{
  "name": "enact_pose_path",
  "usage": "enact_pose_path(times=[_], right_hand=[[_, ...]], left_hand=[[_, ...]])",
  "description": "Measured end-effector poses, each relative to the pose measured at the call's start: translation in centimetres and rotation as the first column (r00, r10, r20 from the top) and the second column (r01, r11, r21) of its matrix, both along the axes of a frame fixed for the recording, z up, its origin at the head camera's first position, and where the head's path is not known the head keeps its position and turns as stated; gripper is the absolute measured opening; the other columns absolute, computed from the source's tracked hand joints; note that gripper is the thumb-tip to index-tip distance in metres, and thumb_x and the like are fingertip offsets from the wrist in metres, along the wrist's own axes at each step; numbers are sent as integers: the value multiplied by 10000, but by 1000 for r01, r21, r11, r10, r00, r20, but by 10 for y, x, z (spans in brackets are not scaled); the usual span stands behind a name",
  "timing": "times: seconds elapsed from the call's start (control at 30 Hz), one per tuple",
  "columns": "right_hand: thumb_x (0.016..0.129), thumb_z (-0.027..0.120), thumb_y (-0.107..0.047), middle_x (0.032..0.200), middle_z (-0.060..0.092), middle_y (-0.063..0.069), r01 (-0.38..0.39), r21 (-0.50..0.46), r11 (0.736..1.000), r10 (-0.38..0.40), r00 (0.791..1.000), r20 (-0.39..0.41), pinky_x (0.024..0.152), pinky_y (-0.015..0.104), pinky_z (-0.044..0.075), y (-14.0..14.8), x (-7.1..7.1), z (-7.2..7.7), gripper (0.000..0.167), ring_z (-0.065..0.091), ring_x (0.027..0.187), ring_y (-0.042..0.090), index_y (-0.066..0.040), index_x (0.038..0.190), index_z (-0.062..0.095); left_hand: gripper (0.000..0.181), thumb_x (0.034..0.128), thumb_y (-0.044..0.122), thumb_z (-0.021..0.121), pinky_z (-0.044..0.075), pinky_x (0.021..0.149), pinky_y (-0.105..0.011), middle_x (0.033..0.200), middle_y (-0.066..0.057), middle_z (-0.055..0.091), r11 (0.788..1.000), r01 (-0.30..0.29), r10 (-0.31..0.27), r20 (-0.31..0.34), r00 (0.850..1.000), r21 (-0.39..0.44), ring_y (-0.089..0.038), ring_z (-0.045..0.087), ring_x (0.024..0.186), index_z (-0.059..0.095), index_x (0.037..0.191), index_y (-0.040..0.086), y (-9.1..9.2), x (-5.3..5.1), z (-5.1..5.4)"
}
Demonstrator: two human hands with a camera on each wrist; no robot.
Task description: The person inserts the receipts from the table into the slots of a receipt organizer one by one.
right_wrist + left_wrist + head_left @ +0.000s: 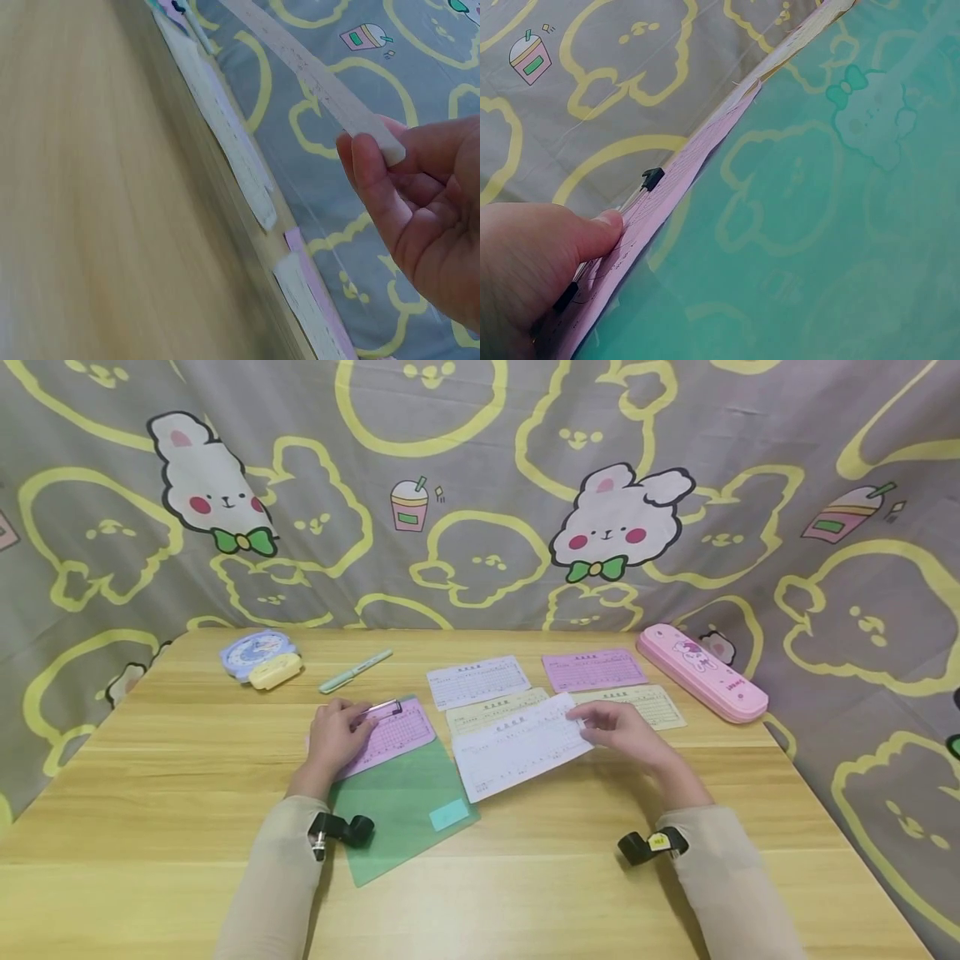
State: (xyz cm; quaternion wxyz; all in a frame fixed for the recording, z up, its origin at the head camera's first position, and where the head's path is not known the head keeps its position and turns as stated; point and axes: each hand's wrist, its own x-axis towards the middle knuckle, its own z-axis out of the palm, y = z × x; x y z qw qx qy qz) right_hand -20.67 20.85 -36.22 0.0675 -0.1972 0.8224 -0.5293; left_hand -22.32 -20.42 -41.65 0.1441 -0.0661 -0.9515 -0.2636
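Backdrop: a grey cloth curtain (pixel 480 468) with yellow animal outlines, white rabbits and drink cups hangs behind a light wood-grain table (pixel 187 810).
Right-hand grip: the right hand (pixel 626 731) pinches the right edge of a white printed paper sheet (pixel 517 747) between thumb and fingers.
Lifted sheet: it is raised above the table, tilted, just beside the clipboard's right edge in the head view.
Left-hand grip: the left hand (pixel 337 735) has curled fingers on the upper edge of a translucent green clipboard (pixel 397 814), its thumb on the thin metal wire clip with black ends (pixel 386 708).
Clipped paper: a pink printed sheet (pixel 405 731) lies under that clip.
Clipboard corner: a small light-blue label (pixel 448 815) sits near the lower right.
Loose papers: a pale lilac sheet (pixel 478 682), a partly hidden pale yellow sheet (pixel 465 720), a magenta-pink sheet (pixel 596 670) and a second yellow sheet (pixel 648 706) lie beyond.
Far right: a pink pencil case (pixel 701 672) with a rabbit print.
Far left: a pale green pen (pixel 356 672), and a blue clock-like object (pixel 258 650) touching a rounded yellow block (pixel 276 672).
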Motion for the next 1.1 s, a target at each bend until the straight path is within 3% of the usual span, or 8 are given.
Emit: enact_pose_path(times=[0.23, 0.47, 0.77, 1.1], right_hand=[[757, 565, 77, 978, 571, 165, -78, -44, 996, 78, 997, -7, 655, 245, 454, -28, -11, -6, 265, 537, 789, 202, 74, 1022, 570], [755, 528, 129, 979, 538, 253, -150, -54, 987, 152, 988, 30, 633, 252, 457, -68, -5, 6, 273, 543, 771, 284, 142, 1028, 528], [753, 538, 110, 990, 551, 232, -151, -48, 987, 154, 986, 69, 654, 281, 455, -103, -5, 4, 284, 541, 791, 311, 106, 1037, 546], [745, 550, 108, 978, 560, 214, -154, 62, 986, 151, 987, 57, 618, 251, 441, -141, -3, 7, 263, 534, 776, 293, 84, 1005, 582]], left_hand=[[356, 807, 230, 588, 299, 745, -443, 985, -184, 484, 1000, -2, 2, -5, 1000, -7, -333, 395, 887, 589, 1082, 5, -1, 0, 1], [363, 799, 233, 592, 300, 760, -449, 987, -192, 486, 1000, -2, 2, 1, 1000, 0, -341, 401, 902, 590, 1079, 3, 0, 1, 2], [381, 798, 244, 589, 303, 770, -449, 996, -187, 485, 1000, -4, 4, 22, 1000, 8, -340, 402, 920, 582, 1094, 2, 2, 0, 3], [388, 814, 260, 576, 311, 769, -444, 1018, -176, 477, 1000, -26, 27, 75, 997, -13, -331, 396, 937, 570, 1120, 22, 1, 0, 5]])
